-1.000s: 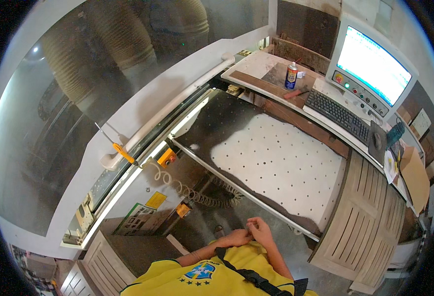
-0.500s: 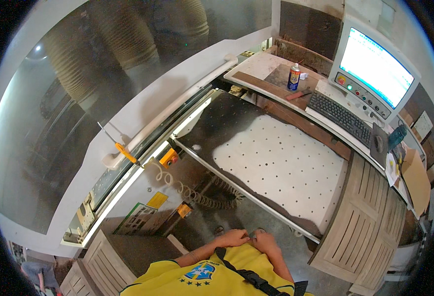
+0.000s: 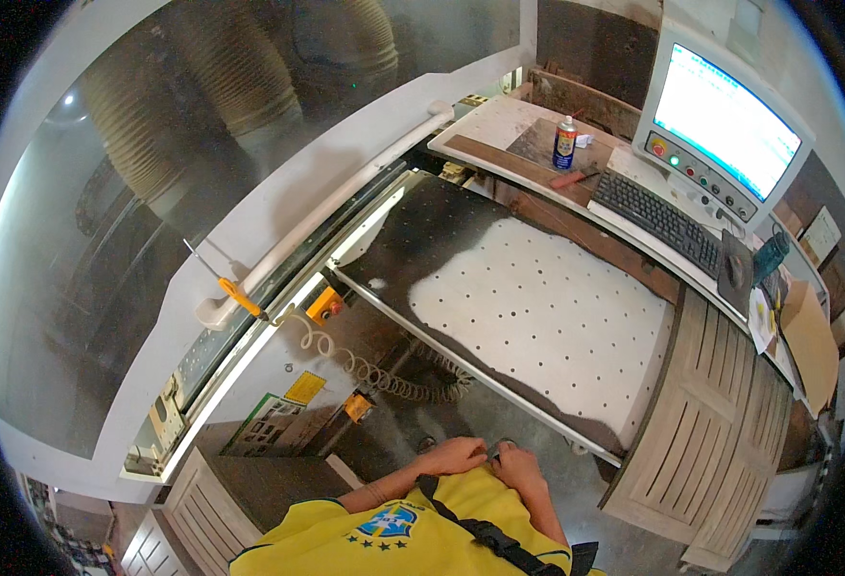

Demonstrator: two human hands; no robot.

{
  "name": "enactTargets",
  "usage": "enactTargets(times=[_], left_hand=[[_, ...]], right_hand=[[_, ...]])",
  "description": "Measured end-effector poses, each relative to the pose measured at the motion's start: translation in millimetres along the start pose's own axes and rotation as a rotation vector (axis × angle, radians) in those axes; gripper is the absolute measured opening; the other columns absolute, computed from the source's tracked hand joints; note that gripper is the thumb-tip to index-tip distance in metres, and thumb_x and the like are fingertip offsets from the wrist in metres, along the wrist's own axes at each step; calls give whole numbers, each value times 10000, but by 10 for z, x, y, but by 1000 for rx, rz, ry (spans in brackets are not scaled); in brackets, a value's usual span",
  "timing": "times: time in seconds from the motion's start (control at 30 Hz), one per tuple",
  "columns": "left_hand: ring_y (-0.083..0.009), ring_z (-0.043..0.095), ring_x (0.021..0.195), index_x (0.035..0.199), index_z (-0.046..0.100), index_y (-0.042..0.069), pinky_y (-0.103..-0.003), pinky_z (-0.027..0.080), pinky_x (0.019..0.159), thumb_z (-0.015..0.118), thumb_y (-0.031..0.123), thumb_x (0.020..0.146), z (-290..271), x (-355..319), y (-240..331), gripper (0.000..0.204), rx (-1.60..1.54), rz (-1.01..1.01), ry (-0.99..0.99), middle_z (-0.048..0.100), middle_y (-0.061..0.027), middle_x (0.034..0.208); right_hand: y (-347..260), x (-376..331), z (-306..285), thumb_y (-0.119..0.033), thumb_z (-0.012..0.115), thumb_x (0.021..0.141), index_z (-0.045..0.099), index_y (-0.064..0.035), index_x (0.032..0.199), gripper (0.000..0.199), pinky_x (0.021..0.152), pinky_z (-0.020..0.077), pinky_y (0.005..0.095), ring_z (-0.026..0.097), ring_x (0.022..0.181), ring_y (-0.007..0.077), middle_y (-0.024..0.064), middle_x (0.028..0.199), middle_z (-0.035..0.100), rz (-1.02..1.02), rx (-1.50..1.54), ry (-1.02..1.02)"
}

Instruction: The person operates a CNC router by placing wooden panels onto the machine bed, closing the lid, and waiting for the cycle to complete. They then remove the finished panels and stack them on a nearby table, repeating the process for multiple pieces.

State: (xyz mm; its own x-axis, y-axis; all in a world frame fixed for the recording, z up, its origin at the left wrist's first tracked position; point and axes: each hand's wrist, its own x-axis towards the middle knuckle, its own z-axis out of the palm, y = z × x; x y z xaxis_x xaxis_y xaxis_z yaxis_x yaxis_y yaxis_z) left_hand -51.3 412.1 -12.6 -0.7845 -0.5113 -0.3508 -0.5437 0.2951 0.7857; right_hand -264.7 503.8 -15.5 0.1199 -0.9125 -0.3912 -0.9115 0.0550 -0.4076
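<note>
My left hand (image 3: 458,455) and my right hand (image 3: 516,465) are close together at the front of my yellow shirt (image 3: 451,523), their fingers curled inward. Whatever they may hold is hidden from view. A black strap with a buckle (image 3: 489,538) crosses the shirt below them. Ahead of my hands is a board with rows of small holes (image 3: 537,298), partly white and partly dark. An orange-handled air blow gun (image 3: 242,299) hangs on the machine's edge, its coiled hose (image 3: 384,379) trailing below. Neither hand touches the board or the blow gun.
A white machine hood (image 3: 345,154) with a handle rises at the left. Slatted wooden panels (image 3: 681,413) stand at the right, another (image 3: 202,499) at the lower left. The far desk holds a spray can (image 3: 564,144), keyboard (image 3: 653,221), monitor (image 3: 725,130) and cardboard (image 3: 809,341).
The view has shifted slightly, and a person seen at the lower left edge is no longer in sight. My hands keep the same pose at the shirt.
</note>
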Motion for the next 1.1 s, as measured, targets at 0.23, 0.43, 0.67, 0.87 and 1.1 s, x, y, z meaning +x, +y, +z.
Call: enactTargets(times=[0.23,0.43,0.67,0.87,1.1], left_hand=[[-414,714,1067,1124,718,51,-511,570,921,689,292,1016,-20,43,131,266,1,91,68,749,-177,1127],[-422,708,1023,1088,734,53,-531,564,889,692,343,1022,-61,-10,164,300,33,84,58,739,-173,1075],[-427,703,1009,1071,745,70,-554,553,874,657,372,1044,-53,35,171,316,102,39,-6,728,-187,1062],[-407,707,993,1073,742,53,-525,560,857,696,333,1018,25,140,68,289,84,178,49,727,-186,1035],[-388,667,1097,1094,722,79,-508,531,948,725,277,973,-510,364,510,231,40,181,267,709,-162,1093]], right_hand=[[-1,13,37,-373,667,997,643,-29,1313,468,990,536,573,713,1128,437,239,1249,724,-1,-3,4],[-39,34,4,-337,682,977,681,18,1183,410,957,586,589,706,1131,483,267,1175,748,23,49,7],[6,27,-17,-322,693,964,678,4,1160,381,950,577,570,723,1109,436,250,1153,754,-27,19,51],[82,-30,-108,-376,668,1001,652,-30,1313,466,966,540,553,720,1097,438,223,1231,740,-28,-7,40],[-5,-171,-429,-280,679,995,678,-47,1235,335,865,555,560,742,927,439,213,984,763,-16,112,203]])
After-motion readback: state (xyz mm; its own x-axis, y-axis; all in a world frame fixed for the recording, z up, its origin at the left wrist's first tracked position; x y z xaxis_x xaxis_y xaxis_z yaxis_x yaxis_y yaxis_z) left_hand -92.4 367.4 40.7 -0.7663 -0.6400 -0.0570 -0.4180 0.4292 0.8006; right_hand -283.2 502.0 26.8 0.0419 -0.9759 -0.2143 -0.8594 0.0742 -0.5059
